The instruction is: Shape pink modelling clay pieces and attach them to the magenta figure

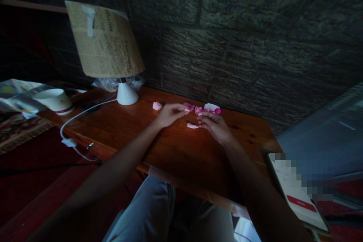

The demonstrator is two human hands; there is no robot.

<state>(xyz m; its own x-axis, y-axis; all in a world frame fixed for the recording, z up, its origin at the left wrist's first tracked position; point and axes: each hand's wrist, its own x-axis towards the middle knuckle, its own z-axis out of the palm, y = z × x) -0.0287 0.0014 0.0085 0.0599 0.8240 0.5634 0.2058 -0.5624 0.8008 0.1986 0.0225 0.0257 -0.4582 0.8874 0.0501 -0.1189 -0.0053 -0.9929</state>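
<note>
My left hand (171,115) is over the wooden table, its thumb and fingers brought together in a pinch. Anything between those fingertips is too small to name. Facing it, my right hand (214,125) has its fingers curled and drawn together. A pale pink strip (192,125), like soft clay, lies by the right fingertips; whether they touch it I cannot tell. Just beyond both hands are a darker pink lump (188,106), another pink lump (198,109), a white piece (212,108) and a bright magenta round piece (217,111). A light pink crumpled lump (157,106) sits left of my left hand.
A lamp with a newsprint shade (106,41) and white base (127,94) stands at the back left of the table (181,155). Its white cord (82,113) hangs over the front edge. A paper cup (53,101) is far left, a tablet-like screen (295,185) right. A brick-patterned wall (241,45) rises behind.
</note>
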